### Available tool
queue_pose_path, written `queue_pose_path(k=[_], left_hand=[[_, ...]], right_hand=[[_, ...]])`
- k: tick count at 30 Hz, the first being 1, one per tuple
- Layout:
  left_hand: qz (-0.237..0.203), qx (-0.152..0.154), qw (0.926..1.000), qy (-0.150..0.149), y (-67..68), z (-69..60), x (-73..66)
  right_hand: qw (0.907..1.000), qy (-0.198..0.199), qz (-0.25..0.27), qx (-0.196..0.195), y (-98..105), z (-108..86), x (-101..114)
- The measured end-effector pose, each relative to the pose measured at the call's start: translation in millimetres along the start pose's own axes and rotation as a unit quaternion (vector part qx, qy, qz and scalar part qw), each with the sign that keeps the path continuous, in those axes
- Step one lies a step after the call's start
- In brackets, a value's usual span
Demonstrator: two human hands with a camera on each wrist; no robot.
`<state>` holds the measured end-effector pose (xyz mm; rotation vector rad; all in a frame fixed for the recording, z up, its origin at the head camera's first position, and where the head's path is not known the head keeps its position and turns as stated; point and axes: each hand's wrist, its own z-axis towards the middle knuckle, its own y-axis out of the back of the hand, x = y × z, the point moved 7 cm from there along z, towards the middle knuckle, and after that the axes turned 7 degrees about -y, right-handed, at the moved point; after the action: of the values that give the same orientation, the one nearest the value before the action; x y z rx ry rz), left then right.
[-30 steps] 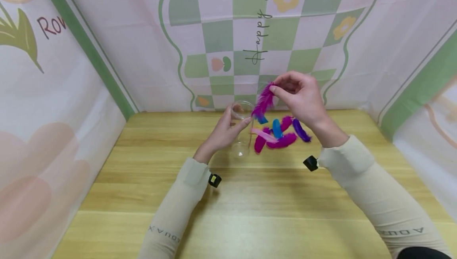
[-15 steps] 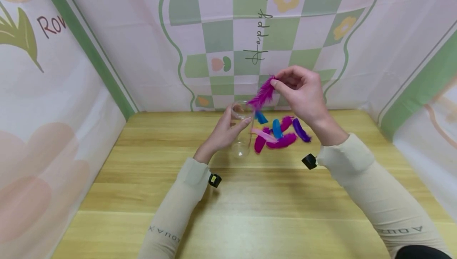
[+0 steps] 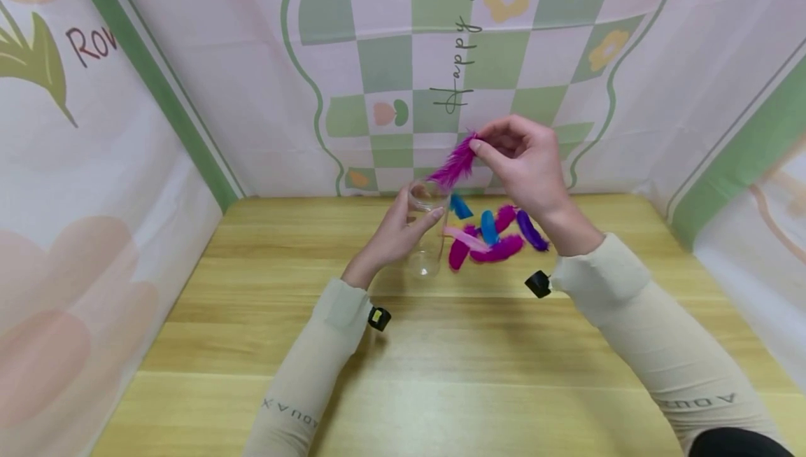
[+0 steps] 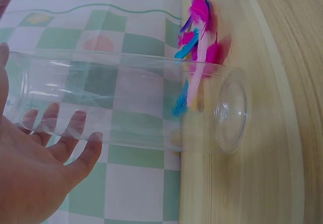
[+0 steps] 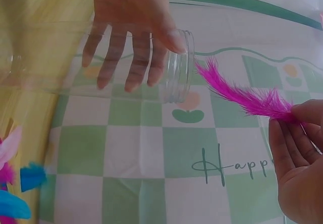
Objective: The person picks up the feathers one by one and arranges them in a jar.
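Observation:
A tall clear jar [image 3: 425, 233] stands upright on the wooden table, its mouth uncovered, and I see nothing inside it. My left hand [image 3: 403, 227] grips it near the top, thumb on one side and fingers round the other. Between thumb and fingertips my right hand [image 3: 525, 163] pinches a magenta feather [image 5: 247, 99] by one end. The feather's free tip slants down to the jar's rim; in the right wrist view a small gap shows between tip and mouth. Beside the jar lies a loose group of feathers: a pink feather [image 3: 466, 238], a purple feather [image 3: 532, 230], blue and magenta ones.
The wooden table [image 3: 403, 359] runs up to a back wall hung with a checked green and white cloth [image 3: 384, 65]. Similar cloth covers both sides. A small black camera [image 3: 538, 283] sits at my right wrist, another black camera [image 3: 379, 318] at my left.
My right hand has lifted slightly and shifted a little left, bringing the magenta feather's tip from beside the jar up to its rim. The left hand and the jar stay in place.

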<state>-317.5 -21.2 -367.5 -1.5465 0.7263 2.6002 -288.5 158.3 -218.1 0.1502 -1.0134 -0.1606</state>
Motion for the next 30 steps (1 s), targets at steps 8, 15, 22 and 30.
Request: queue_pose_path(k=[8,15,22,30], left_hand=[[0.006,0.003,0.9999,0.008,0.2,-0.1,-1.4],[0.000,0.003,0.9999,0.012,0.7,-0.2,-1.0],[-0.010,0.001,0.9999,0.006,0.2,0.6,-1.2],[-0.014,0.004,0.9999,0.002,0.3,0.9,-0.7]], right_hand=[[0.9994,0.000,-0.033,0.014,-8.7,-1.1,-4.7],[0.9963,0.000,-0.074,0.044,-20.4,-3.6,-14.0],[0.9947,-0.019,-0.075,0.068,-30.0,-5.0,-24.1],[0.9914,-0.012,-0.098,0.085,-36.2,-8.6,-28.9]])
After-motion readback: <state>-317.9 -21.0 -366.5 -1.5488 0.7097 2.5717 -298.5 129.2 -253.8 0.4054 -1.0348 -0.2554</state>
